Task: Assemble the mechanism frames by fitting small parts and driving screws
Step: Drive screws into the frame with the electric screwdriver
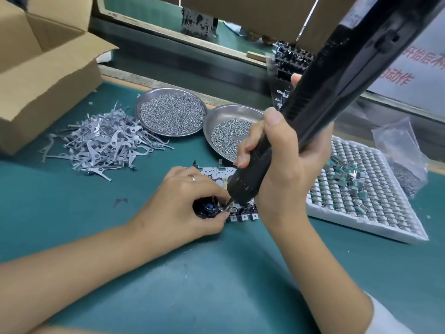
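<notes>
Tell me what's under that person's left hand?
The left hand pinches small dark parts on a mechanism frame; the electric screwdriver tip meets it there. The frame's perforated plate and lower tabs show; what lies beneath the palm is covered.

The green bench (72,213) is seen from head height, looking forward and steeply down, close over both hands; no second view is given.

Green bench (72,213), metal levers (heaped) (103,143), two screw dishes (171,114)
</notes>
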The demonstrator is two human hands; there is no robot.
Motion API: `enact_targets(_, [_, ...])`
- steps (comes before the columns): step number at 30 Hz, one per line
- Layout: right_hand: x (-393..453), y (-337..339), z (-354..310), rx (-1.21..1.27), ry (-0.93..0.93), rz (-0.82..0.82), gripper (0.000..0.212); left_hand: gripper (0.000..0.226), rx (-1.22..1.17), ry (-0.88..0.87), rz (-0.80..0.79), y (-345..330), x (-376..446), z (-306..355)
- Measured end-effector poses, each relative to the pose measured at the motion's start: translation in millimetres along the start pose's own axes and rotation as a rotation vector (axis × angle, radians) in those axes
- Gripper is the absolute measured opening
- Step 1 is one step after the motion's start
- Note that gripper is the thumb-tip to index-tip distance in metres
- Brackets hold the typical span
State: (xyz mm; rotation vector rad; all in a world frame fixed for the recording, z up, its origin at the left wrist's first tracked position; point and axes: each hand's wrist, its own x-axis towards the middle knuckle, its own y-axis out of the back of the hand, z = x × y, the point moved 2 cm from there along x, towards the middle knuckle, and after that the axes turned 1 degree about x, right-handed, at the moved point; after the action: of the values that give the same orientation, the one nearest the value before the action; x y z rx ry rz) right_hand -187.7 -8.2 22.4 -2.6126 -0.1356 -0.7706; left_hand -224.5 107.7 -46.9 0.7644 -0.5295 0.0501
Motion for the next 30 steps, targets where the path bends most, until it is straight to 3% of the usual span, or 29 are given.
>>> enact_targets(18, [-3.1,-1.3,1.1,0.02,0.031,-0.042,0.021,0.017,0.004,0.017,-0.011,-0.3,0.2,1.5])
enact_targets(30, [10.6,9.0,-1.4,0.04,0.017,0.013,0.02,0.019,0.011,0.025,-0.005,0.0,-0.4,3.6])
